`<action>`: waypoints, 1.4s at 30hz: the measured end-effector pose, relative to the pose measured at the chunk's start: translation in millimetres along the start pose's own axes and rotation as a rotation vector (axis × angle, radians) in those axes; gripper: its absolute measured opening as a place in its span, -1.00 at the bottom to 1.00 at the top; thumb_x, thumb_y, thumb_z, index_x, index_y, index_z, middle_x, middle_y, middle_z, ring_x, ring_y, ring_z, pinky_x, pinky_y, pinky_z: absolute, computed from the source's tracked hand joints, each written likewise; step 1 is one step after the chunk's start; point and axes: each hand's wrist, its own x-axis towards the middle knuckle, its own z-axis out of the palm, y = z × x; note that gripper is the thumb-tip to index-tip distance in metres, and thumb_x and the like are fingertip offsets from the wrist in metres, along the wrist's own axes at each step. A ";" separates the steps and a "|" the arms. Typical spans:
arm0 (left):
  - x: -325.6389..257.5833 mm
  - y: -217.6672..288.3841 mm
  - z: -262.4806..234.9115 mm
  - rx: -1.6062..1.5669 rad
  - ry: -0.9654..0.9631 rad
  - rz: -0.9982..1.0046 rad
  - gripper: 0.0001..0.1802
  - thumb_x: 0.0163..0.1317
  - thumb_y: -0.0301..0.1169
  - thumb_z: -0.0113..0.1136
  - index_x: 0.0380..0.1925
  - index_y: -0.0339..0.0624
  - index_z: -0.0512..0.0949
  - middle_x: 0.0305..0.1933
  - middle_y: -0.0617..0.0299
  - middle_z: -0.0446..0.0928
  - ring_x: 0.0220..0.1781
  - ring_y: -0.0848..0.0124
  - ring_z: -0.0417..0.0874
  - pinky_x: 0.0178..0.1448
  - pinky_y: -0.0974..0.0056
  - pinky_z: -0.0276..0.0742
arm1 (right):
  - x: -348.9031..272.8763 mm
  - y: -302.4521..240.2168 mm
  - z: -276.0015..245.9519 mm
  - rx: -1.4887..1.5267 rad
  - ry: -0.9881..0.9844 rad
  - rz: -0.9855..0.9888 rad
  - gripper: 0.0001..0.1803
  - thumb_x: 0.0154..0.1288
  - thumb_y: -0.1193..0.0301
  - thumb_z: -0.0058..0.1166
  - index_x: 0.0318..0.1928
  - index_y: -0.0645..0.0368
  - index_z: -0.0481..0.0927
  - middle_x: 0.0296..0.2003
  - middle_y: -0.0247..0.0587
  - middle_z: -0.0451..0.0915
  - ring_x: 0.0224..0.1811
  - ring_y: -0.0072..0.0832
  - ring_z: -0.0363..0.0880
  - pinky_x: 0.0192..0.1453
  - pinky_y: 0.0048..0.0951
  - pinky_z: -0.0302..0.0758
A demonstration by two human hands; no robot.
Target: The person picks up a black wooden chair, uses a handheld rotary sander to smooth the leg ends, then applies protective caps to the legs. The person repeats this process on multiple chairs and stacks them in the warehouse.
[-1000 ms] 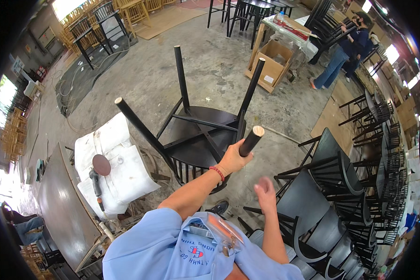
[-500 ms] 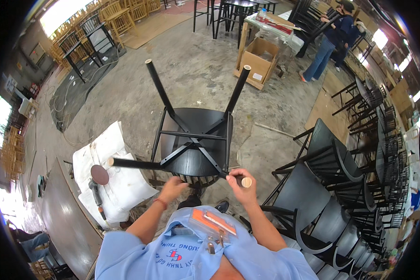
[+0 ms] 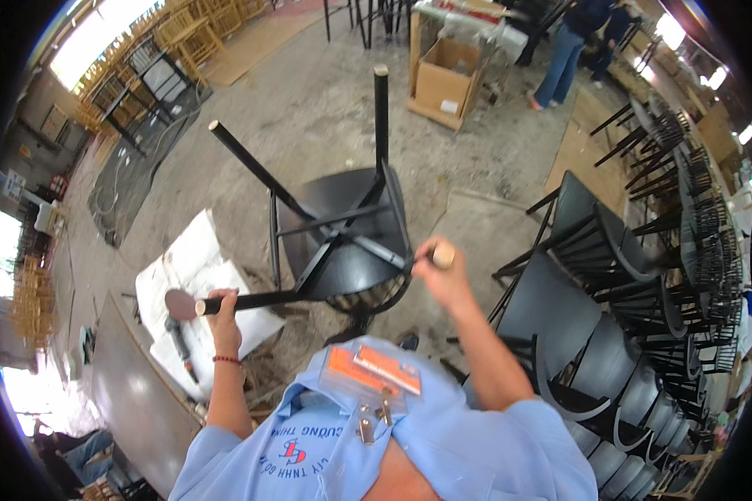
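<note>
A black wooden chair is upside down before me, its legs pointing up and outward with pale bare wood at their ends. Crossed bars and a stretcher run over the underside of its seat. My left hand is closed round the near left leg, close to the tip. Around the near right leg, my right hand is wrapped, with the pale leg end showing above the fingers. Left of the chair, a disc sander with a brown round pad lies on a white padded sheet.
Rows of black chairs crowd the right side. A cardboard box stands below a worktable at the back, with people standing to its right. A brown tabletop lies at lower left; unpainted chairs are stacked far left.
My left hand has moved left and up from beside the chair and taken hold of the near left leg. The chair has turned a little clockwise, with my right hand still on its leg.
</note>
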 end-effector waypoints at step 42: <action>-50.2 38.9 135.7 0.531 -0.744 -0.306 -0.55 0.29 -0.16 0.21 0.07 -0.21 0.52 -0.04 0.18 0.59 -0.03 0.20 0.61 0.04 0.08 0.54 | -3.7 48.5 6.9 -0.279 -0.084 -0.134 -0.60 0.03 0.33 0.25 -0.10 0.21 0.53 -0.20 0.01 0.62 -0.10 -0.12 0.60 -0.02 -0.20 0.50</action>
